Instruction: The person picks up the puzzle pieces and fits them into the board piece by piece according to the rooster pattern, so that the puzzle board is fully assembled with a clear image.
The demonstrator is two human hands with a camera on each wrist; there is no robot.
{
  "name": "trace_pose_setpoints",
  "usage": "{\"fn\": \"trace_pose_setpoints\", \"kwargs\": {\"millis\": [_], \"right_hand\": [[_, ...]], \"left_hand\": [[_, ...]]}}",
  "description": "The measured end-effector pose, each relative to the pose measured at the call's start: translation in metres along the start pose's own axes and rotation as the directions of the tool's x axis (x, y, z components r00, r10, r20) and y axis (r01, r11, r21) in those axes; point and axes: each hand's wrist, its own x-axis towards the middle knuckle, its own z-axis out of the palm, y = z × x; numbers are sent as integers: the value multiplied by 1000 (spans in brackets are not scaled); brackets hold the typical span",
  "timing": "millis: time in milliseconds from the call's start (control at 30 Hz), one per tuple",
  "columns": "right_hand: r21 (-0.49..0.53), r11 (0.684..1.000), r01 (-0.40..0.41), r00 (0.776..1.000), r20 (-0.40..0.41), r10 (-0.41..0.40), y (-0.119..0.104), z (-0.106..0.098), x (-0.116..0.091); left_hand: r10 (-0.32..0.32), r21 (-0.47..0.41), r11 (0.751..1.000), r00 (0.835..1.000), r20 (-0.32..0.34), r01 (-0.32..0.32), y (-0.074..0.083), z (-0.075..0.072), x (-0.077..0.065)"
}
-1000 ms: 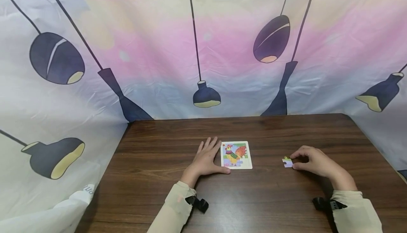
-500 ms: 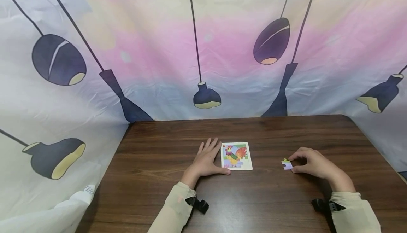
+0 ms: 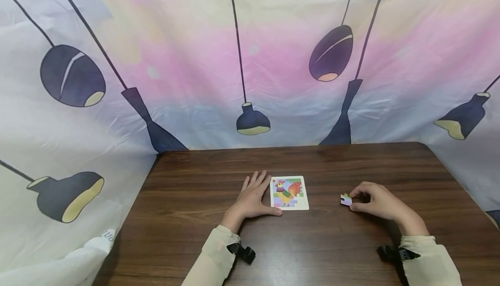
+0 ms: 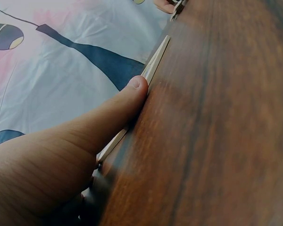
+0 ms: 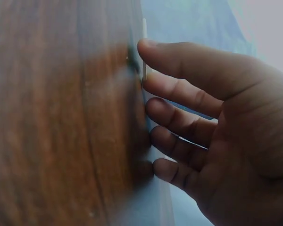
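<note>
A rooster jigsaw puzzle (image 3: 287,190) in a white frame lies on the table, with a gap in the picture at its lower right. My left hand (image 3: 251,197) rests with spread fingers along the puzzle's left side, its thumb against the near edge. In the left wrist view the thumb presses on the edge of the white frame (image 4: 156,59). To the right, my right hand (image 3: 376,199) pinches a jigsaw piece (image 3: 345,199), lilac with some yellow-green, between thumb and index finger. The right wrist view shows that piece edge-on (image 5: 145,28), thin and pale.
The dark brown wooden table (image 3: 320,242) reaches back to a fabric backdrop (image 3: 187,60) printed with hanging lamps. White cloth (image 3: 90,251) bunches up at the table's left side. Each sleeve cuff carries a black wrist device.
My right hand has slid a little left with the jigsaw piece, which now looks more tilted. The left hand and the framed puzzle have stayed in place.
</note>
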Motion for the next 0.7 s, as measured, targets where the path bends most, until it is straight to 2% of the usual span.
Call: {"fn": "trace_pose_setpoints", "kwargs": {"millis": [233, 400, 700], "right_hand": [[65, 998, -12, 1000, -25, 14, 3, 1, -1], [95, 995, 8, 999, -34, -5, 1, 1, 2], [114, 988, 100, 993, -73, -92, -9, 9, 10]], "left_hand": [[11, 11, 1000, 1000, -1, -11, 1, 1, 0], [2, 6, 1000, 1000, -2, -2, 1, 1, 1], [1, 15, 1000, 1000, 6, -1, 1, 1, 0]]}}
